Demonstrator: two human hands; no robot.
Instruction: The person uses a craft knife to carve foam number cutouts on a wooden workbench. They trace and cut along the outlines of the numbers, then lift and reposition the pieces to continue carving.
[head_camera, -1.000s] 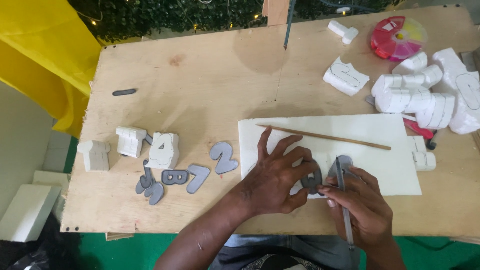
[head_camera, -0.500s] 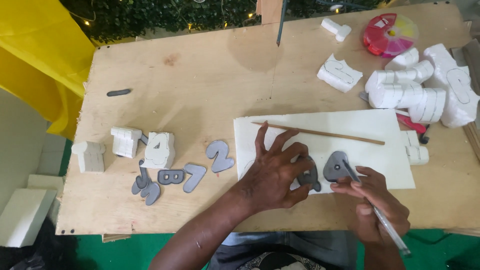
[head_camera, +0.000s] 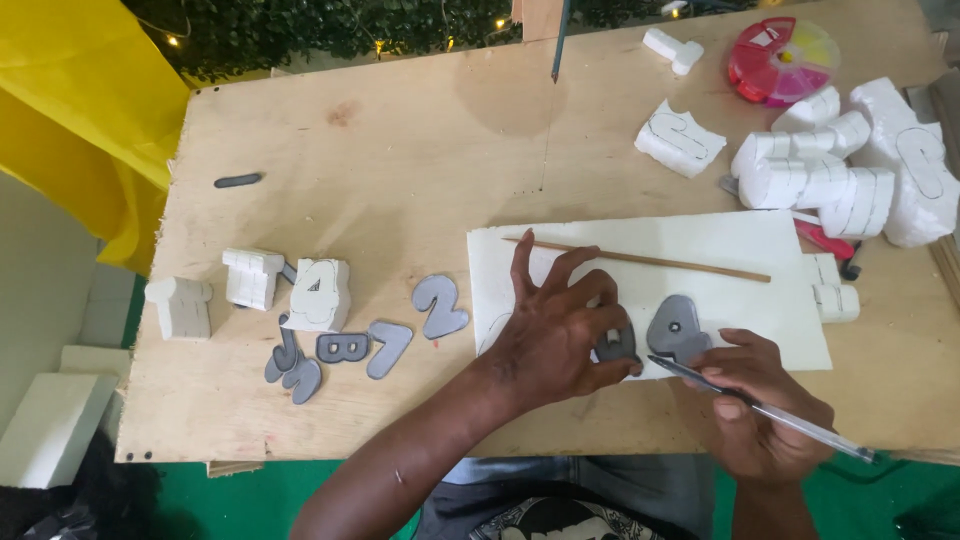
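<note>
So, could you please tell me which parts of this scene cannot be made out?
Head view only:
- The grey template under the left hand: fingers cover most of it, so its shape is unclear.
- The pen tip: too fine to tell whether it touches the foam sheet.
- The foam blocks at right: partly cut off by the edge.

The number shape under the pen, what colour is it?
Grey number shape, seen best in the head view.

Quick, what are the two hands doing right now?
Left hand: fingers spread, pressing a grey number template flat on the white foam sheet.
Right hand: closed around a pen.
</note>
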